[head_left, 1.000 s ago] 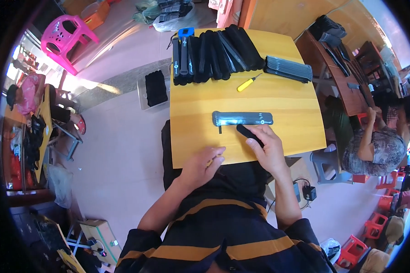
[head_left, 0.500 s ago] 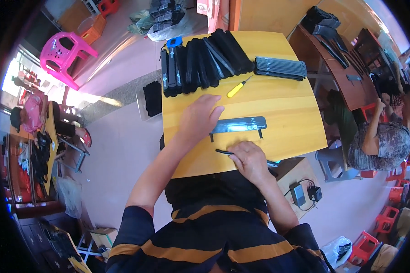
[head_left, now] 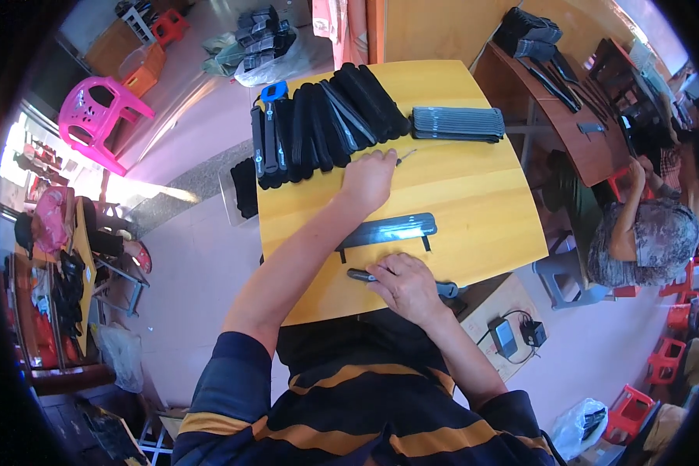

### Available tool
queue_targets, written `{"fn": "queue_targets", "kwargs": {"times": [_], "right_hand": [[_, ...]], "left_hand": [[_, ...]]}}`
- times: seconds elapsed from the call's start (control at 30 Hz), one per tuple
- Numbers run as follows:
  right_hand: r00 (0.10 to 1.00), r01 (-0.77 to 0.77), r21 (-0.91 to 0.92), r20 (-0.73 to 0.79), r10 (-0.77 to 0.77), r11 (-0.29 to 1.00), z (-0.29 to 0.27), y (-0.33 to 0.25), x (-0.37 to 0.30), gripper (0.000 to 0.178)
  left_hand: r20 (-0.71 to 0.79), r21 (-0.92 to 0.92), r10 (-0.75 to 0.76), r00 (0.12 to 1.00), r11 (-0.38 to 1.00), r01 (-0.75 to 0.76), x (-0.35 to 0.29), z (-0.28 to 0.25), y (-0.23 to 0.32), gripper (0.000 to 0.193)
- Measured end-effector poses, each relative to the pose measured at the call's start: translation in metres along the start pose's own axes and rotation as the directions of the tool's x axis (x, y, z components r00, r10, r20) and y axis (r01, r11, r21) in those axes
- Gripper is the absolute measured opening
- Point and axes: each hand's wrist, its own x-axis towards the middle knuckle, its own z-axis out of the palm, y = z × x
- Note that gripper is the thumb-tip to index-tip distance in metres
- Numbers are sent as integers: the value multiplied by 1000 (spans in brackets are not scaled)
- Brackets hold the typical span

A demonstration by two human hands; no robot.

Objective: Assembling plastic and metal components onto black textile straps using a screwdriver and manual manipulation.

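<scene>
My left hand [head_left: 367, 184] is closed over the small screwdriver on the yellow table [head_left: 474, 202]. Only the metal tip of the screwdriver [head_left: 406, 158] shows past the fingers; its handle is hidden. Nearer to me, my right hand [head_left: 405, 287] pinches a narrow dark strip [head_left: 360, 275] by the table's front edge. A grey rounded end [head_left: 447, 290] shows on the other side of that hand; I cannot tell whether it is the same piece. Between my hands lies a flat, shiny dark bar [head_left: 392, 230] with two short black tabs along its near side.
A row of black padded strips [head_left: 326, 120] lies along the table's far left, with a blue-topped tool [head_left: 273, 93]. A stack of grey strips [head_left: 458, 124] is at the far right. A co-worker [head_left: 645, 241] sits at a brown table [head_left: 598, 159] to the right.
My left hand has moved away from me and right, closing over the screwdriver. My right hand still holds the dark strip, whose exposed end has turned. The view has shifted slightly.
</scene>
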Motion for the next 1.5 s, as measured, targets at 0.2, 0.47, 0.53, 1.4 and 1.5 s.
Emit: {"fn": "queue_targets", "kwargs": {"times": [0.2,0.47,0.53,1.4,1.5], "right_hand": [[999,39,-5,-12,-39,999,0,-1,-3,26],[996,85,-30,-7,-85,996,4,-8,0,18],[993,114,-67,-9,-115,991,8,-16,3,17],[997,33,80,68,-39,996,14,-15,5,13],[998,32,83,51,-37,996,15,-16,6,13]], "left_hand": [[-185,-301,22,982,951,-78,-72,-37,-8,36],[292,-879,-323,900,280,385,-236,-94,-20,25],[362,-851,-374,854,242,466,-270,-94,-19,23],[94,-160,-20,995,987,35,-271,-79,15,36],[69,-169,-10,998,985,21,-267,-81,17,35]]}}
